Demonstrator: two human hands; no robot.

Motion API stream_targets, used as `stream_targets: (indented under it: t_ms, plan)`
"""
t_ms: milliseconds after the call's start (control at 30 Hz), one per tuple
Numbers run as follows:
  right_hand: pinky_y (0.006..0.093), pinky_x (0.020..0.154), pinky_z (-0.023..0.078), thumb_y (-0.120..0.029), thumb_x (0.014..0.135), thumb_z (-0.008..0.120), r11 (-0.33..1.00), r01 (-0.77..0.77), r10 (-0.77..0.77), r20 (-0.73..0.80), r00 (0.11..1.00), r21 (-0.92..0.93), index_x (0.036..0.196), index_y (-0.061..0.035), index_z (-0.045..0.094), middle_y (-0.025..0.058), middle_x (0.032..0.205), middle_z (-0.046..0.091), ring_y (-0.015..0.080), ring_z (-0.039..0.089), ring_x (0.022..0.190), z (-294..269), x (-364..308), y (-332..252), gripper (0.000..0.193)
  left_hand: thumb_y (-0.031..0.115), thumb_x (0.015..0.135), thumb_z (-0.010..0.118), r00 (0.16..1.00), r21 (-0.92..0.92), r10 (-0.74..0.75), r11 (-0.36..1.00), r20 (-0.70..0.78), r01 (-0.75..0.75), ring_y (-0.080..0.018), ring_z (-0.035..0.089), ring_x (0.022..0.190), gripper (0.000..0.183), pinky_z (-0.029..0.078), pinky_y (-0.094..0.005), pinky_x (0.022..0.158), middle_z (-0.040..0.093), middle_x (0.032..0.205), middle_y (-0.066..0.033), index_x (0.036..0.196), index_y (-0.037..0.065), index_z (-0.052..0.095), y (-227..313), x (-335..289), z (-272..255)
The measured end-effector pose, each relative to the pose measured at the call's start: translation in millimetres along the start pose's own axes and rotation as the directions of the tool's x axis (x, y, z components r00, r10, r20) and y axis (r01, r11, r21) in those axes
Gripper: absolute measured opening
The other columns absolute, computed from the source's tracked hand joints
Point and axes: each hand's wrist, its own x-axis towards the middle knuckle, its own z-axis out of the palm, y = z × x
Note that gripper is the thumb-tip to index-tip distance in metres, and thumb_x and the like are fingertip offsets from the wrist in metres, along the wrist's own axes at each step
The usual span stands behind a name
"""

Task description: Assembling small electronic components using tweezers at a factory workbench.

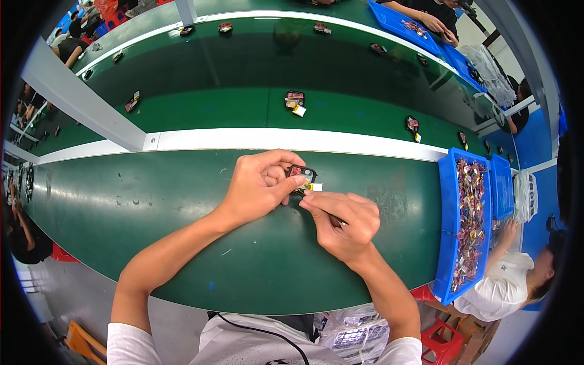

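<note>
Over the green worktop (182, 194), my left hand (249, 185) pinches a small black plastic housing (309, 171) between thumb and fingers. A red circuit board shows inside it, partly hidden by the thumb. A small white battery pouch with a yellow end (316, 187) sticks out at the housing's lower right. My right hand (350, 224) is closed around a slim dark tool (338, 220), its tip reaching the housing's lower edge beside my left thumb. Whether the tool is tweezers or a single rod, I cannot tell.
Beyond a white rail (243, 139) runs a green conveyor belt (219, 109) with several similar housings, one straight ahead (295, 99). At right stands a blue bin (448, 225) full of small wired parts. A person in white (502, 280) sits beyond it. A grey post (91, 97) rises at left.
</note>
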Motion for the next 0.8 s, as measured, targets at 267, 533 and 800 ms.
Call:
stream_targets:
  t_ms: [267,533,800]
  plan:
    - [0.025,0.045,0.04,0.0,0.075,0.083,0.998,-0.054,0.054,0.013,0.998,0.021,0.083,-0.0071,0.075,0.0039,0.081,0.077,0.0142,0.064,0.053,1,2,-2,0.013,0.0,0.092,0.07,0.995,0.028,-0.097,0.995,-0.009,0.097,-0.007,0.062,0.057,0.018,0.045,-0.0214,0.045,0.071,0.081,-0.0075,0.108,-0.006,0.066,10,4,2]
    - [0.0249,0.042,0.034,-0.004,0.077,0.085,0.98,-0.175,0.183,-0.087,0.979,0.092,0.086,-0.005,0.077,0.0035,0.078,0.075,0.0083,0.041,0.039,-10,4,11,0.013,-0.005,0.088,0.067,0.978,-0.082,-0.196,0.978,-0.065,0.19,-0.0123,0.063,0.054,0.017,0.048,-0.0246,0.044,0.07,0.083,-0.0094,0.105,-0.006,0.064,19,17,0]
    - [0.025,0.041,0.033,-0.004,0.075,0.086,0.984,-0.15,0.164,-0.16,0.973,0.099,0.086,-0.0043,0.076,0.0051,0.08,0.076,0.0081,0.042,0.04,-9,9,12,0.015,0.005,0.089,0.072,0.826,0.336,0.114,0.937,-0.552,0.095,-0.0166,0.066,0.056,0.029,0.052,-0.0278,0.047,0.071,0.085,-0.014,0.112,-0.011,0.065,15,92,-128]
